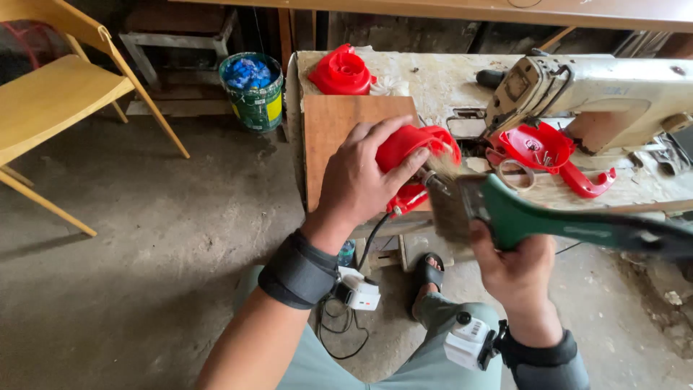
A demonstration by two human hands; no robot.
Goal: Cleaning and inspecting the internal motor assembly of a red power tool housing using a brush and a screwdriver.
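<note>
A worn work table [433, 83] carries a pale sewing machine [606, 94] and loose red plastic parts [538, 148]. Above its near edge, the left hand [357, 184] wraps its fingers round a red plastic housing [415, 144] (black cord hanging below), while the right hand [516, 267] grips a green-handled brush [505, 213], bristles at the housing.

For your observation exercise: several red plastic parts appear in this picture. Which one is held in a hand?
The red part gripped by the left hand, beside the green-handled brush. The other red parts lie untouched on the worktable.
</note>
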